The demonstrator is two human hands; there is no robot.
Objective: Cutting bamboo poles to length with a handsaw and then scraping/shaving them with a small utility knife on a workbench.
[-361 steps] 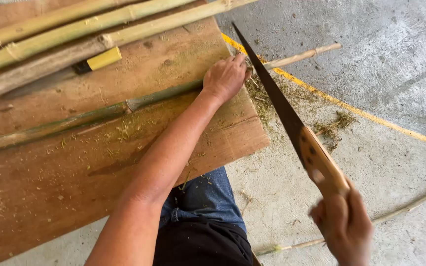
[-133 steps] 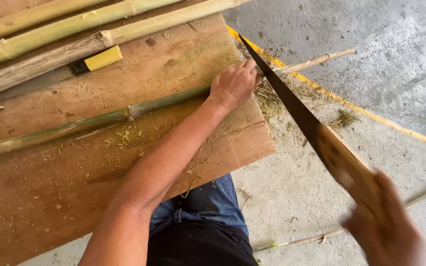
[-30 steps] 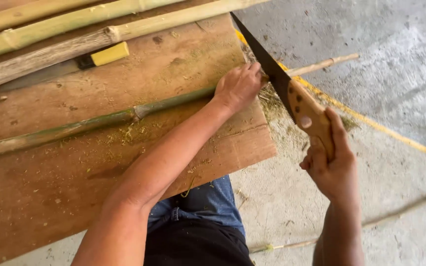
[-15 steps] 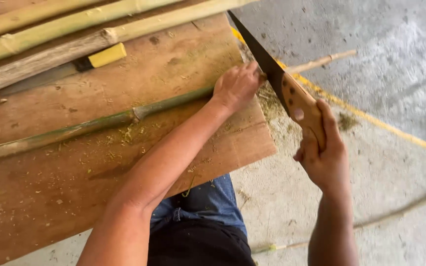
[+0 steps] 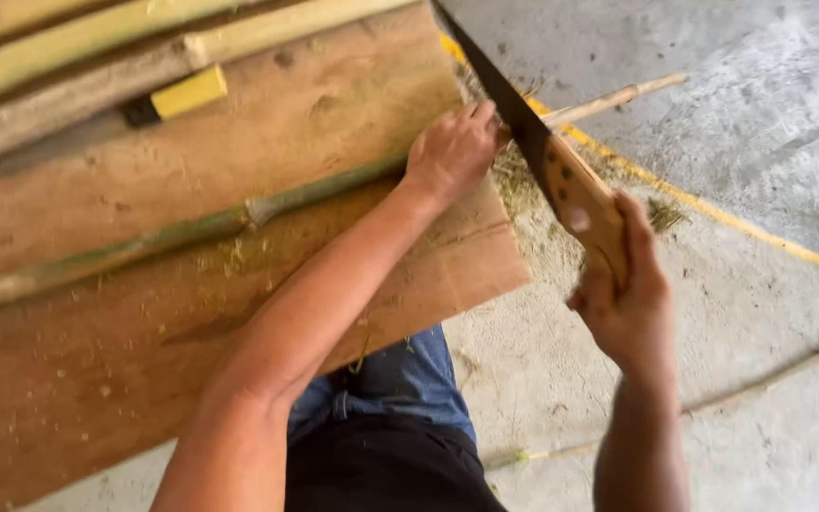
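Your left hand (image 5: 452,152) pins the green bamboo pole (image 5: 182,237) at the bench (image 5: 97,379) edge, fingers pressed on it. Right hand (image 5: 623,303) clamped on the saw (image 5: 542,152) handle; blade just beside your left fingers, probably on the pole's end.

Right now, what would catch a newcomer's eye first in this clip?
The handsaw stands out, its dark blade slanting past the board's right edge, with the right hand gripping its wooden handle. The left hand presses a green bamboo pole flat on the wooden board. Sawdust and shavings litter the concrete floor below the cut.
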